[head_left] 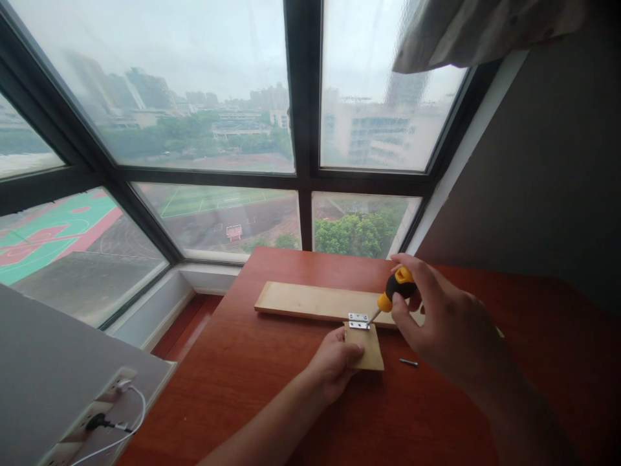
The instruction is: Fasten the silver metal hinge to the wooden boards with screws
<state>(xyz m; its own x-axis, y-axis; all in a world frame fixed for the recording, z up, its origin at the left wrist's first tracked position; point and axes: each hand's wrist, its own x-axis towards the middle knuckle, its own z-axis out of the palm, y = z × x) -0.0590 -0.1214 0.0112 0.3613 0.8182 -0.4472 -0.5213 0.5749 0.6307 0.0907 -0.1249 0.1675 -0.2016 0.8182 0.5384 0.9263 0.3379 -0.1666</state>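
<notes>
At lower centre, the left grip (336,364) pinches a small wooden board's (367,348) left side, below the butt hinge (358,321); the right grip (439,314) clasps a screwdriver (398,285), tip at the hinge.

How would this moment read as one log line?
left hand: holding small board | right hand: holding screwdriver, tip at hinge | screw: on table | long board: beyond small board
</notes>
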